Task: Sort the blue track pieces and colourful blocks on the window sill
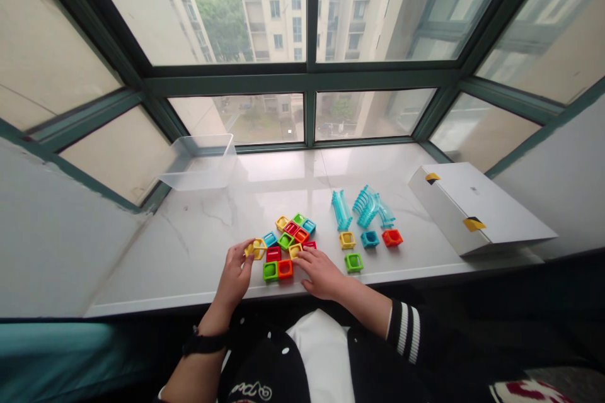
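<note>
Two hands low, left hand [236, 274] fingers pinching yellow block [258, 249], right hand [320, 272] flat (fingers spread)

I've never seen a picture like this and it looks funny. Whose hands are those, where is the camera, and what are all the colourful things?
The camera sits on a person's head and looks down, so you see that person's own two arms. They sit at a white marble window ledge. The left hand pinches a yellow hollow plastic cube. The right hand rests its fingers against a cluster of red, green, blue and yellow plastic cubes. Four more loose cubes lie to the right, near see-through blue curved plastic track pieces. Further back stand a clear plastic tub and a flat white cardboard box.
</note>
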Tool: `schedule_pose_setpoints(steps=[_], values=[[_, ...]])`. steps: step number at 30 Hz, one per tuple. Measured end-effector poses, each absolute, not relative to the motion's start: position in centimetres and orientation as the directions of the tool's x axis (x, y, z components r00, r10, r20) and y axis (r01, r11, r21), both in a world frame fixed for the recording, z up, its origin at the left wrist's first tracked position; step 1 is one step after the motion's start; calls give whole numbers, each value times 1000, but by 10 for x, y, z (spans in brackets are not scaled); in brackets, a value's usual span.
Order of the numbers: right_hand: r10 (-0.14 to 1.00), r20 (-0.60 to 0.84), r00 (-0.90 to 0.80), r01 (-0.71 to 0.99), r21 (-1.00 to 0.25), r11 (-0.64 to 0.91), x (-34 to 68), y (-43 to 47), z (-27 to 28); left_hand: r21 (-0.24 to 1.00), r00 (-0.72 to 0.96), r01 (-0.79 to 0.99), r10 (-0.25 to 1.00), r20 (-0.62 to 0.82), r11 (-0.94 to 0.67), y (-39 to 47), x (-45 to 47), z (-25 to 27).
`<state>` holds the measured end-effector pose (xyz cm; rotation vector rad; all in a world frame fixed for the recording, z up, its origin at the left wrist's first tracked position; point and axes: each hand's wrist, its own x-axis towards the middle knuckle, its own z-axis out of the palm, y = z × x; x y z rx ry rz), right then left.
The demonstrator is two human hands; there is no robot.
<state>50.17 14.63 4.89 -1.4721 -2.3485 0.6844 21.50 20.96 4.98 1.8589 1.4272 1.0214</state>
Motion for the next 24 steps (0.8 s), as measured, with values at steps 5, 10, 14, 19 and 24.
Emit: schedule_pose_setpoints(steps=[5,10,14,19,24], values=[[896,179,-405,661,-620,423,506,145,55,977,213,143,969,127,-159,199,254,74],[884,414,-216,546,-700,461,524,149,81,994,390,-111,919,57,-14,193,291,93],[875,459,-154,464,-748,474,542,150,98,980,497,-196,859,124,-29,194,318,101],[865,497,-65,442,-763,471,561,141,109,972,558,-165,797,233,-169,193,346,108],[860,508,-48,507,-729,459,576,131,118,965,567,-21,792,228,-263,190,357,109]])
